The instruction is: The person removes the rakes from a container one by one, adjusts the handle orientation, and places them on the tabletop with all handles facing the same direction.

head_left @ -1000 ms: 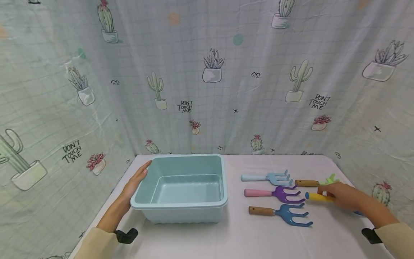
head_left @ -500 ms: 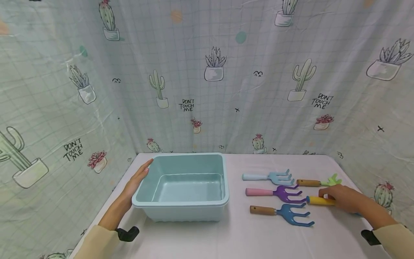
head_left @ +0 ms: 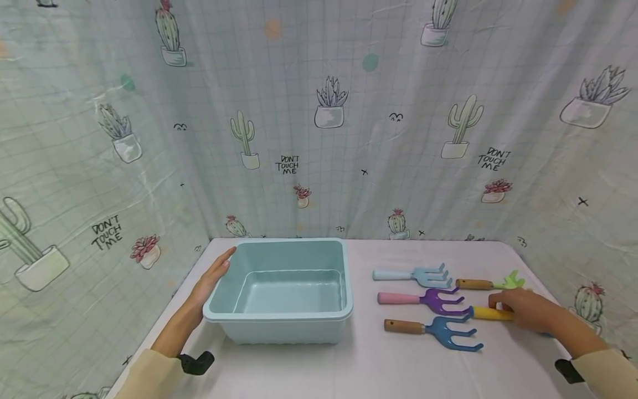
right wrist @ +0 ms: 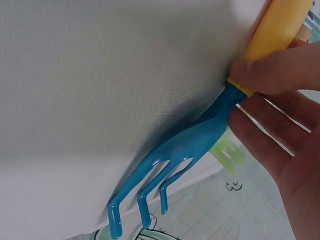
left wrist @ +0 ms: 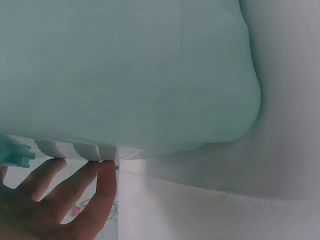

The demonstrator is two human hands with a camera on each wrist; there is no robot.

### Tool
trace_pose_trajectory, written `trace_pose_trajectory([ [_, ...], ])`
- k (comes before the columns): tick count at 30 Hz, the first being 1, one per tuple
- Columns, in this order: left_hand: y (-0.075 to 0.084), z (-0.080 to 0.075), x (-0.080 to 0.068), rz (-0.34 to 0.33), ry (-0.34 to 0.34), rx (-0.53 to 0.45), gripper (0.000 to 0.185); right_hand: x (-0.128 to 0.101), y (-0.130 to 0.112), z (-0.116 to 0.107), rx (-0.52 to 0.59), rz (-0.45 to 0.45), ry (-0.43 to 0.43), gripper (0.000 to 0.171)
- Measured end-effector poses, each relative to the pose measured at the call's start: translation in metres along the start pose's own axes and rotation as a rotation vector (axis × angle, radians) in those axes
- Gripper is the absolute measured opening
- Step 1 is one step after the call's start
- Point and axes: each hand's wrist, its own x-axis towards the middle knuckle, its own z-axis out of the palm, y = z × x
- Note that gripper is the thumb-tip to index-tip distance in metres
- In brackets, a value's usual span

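My right hand (head_left: 533, 313) pinches a hand rake (right wrist: 190, 140) between thumb and fingers, near where its yellow handle meets the blue tined head. The rake lies along the white table, and my hand hides its head in the head view. Its handle end is close to the tines of a purple rake with a pink handle (head_left: 399, 298); I cannot tell if they touch. At the left, my left hand (head_left: 211, 282) rests extended fingers against the side of a pale blue plastic tub (head_left: 286, 331). In the left wrist view, the fingertips touch the tub's wall.
Near the purple rake lie a light blue rake (head_left: 391, 275) and a blue rake with a wooden handle (head_left: 402, 326). A green-headed tool with a wooden handle (head_left: 473, 284) lies behind my right hand. Cactus-print curtains (head_left: 294, 72) enclose the table's back and sides.
The yellow-handled rake has shifted slightly toward the front edge and left, its handle end now nearer the purple tines. My left hand stays at the tub.
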Motion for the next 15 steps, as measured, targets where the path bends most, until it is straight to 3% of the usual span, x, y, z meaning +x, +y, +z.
trace_pose_trajectory([
  [15, -0.0020, 0.0007, -0.0002, -0.003, -0.012, -0.005, 0.062, 0.0056, -0.0040, 0.0067, -0.008, 0.027, -0.003, 0.036],
])
